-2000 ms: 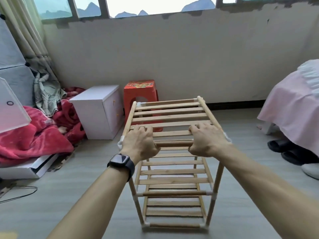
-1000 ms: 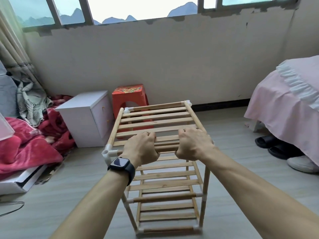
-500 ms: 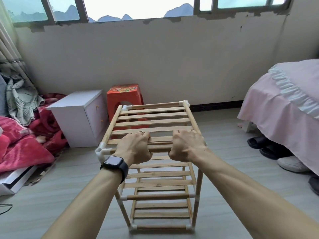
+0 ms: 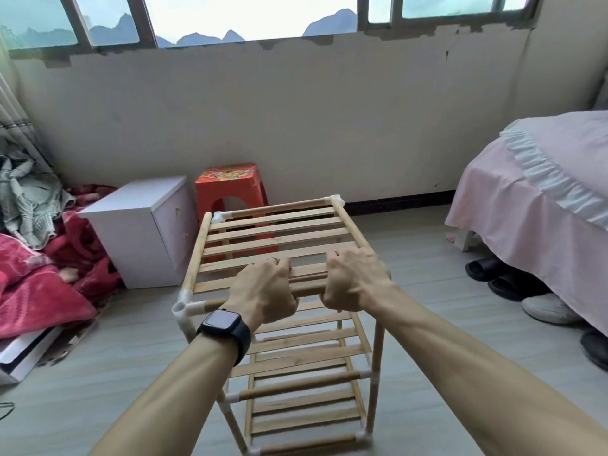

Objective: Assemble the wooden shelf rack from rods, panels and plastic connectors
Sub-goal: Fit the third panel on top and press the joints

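The wooden shelf rack [image 4: 276,232] stands upright on the floor in front of me, with slatted panels on three levels joined by rods and white plastic connectors [image 4: 184,309]. My left hand [image 4: 263,289], a dark watch on its wrist, grips the near top rod [image 4: 309,289] with curled fingers. My right hand [image 4: 355,279] grips the same rod a little to the right. The rod's right end and its corner connector are hidden behind my right hand.
A white cabinet [image 4: 141,232] and an orange plastic stool [image 4: 230,189] stand behind the rack by the wall. Red blankets [image 4: 36,284] lie at the left. A pink-covered bed [image 4: 543,199] with shoes [image 4: 500,274] under it is at the right. Grey floor surrounds the rack.
The view has swung and the rack now sits turned slightly, its near left corner connector more exposed. Both hands have kept their grip on the near top rod.
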Available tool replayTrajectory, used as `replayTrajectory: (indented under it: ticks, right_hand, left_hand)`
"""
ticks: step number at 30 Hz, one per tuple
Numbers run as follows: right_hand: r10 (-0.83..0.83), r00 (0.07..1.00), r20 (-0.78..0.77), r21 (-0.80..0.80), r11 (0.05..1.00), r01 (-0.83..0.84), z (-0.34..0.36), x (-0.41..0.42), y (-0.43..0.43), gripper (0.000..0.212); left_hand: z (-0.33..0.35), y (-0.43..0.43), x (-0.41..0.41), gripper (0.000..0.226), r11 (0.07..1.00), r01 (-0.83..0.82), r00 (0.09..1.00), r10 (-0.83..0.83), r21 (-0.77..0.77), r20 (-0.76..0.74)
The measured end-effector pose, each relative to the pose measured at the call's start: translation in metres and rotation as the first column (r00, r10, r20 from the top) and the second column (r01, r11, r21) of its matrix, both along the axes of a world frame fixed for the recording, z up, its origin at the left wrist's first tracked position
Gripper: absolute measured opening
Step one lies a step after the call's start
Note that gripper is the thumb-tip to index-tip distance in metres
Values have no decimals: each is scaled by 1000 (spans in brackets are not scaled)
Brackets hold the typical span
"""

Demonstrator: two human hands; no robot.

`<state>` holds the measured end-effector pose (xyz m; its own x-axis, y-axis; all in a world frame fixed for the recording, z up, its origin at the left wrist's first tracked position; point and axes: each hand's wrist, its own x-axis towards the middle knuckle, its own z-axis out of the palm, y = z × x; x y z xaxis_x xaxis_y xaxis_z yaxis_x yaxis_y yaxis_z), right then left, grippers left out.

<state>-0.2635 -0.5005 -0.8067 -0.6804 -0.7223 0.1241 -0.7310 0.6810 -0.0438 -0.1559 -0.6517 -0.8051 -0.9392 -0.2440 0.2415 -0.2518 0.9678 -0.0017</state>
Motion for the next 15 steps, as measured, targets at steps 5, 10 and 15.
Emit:
replayTrajectory:
  ticks: [5, 10, 15]
  right_hand:
    - [93, 994, -52, -14, 995, -94, -2, -24, 17, 25]
    - [-162, 958, -236, 150, 968, 200, 4, -78, 61, 62]
    - [-456, 890, 22, -120, 882, 455, 33, -82, 97, 57]
  left_hand:
    - [6, 19, -3, 37, 999, -23, 994, 19, 34, 106]
    - [38, 10, 9, 64, 916, 154, 967, -217, 369, 136]
    - [54, -62, 31, 51, 940, -121, 977, 169, 319, -126]
